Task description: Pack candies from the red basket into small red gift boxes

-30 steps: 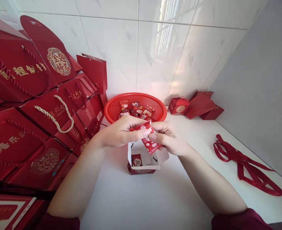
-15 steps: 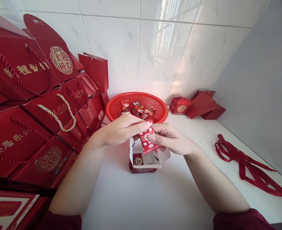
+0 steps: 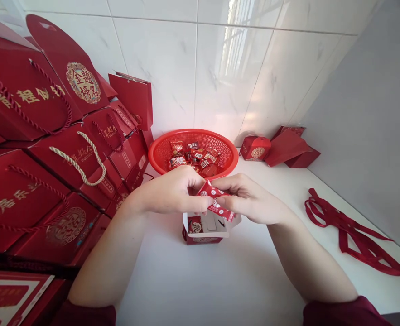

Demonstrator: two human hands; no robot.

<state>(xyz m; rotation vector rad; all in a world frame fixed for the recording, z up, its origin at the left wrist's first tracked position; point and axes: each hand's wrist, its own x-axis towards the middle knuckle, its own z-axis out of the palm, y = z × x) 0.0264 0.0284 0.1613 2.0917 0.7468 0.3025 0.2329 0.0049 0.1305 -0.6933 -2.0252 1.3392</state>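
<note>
Between both hands is a red candy packet (image 3: 220, 206) with white printed spots, tilted down to the right. My left hand (image 3: 175, 190) pinches its left end, thumb on top. My right hand (image 3: 250, 199) grips it from the other side, thumb pressed on its face. Just below stands an open small gift box (image 3: 204, 240), red outside and white inside. A dark red wrapped sweet (image 3: 195, 225) lies in its left part; the hands hide the box's back. Behind the hands, a red plastic basket (image 3: 157, 147) holds several wrapped sweets (image 3: 198, 155).
Red gift boxes with rope handles (image 3: 64, 149) are stacked along the left. A small closed red box (image 3: 255, 148) and folded red boxes (image 3: 291, 149) stand by the tiled wall (image 3: 155, 59). Dark red ribbon (image 3: 349, 231) lies at the right on the white table (image 3: 247, 280).
The packet has turned from nearly upright to a flatter slant. My left thumb has moved down onto its left end, and the right hand has shifted slightly right with it.
</note>
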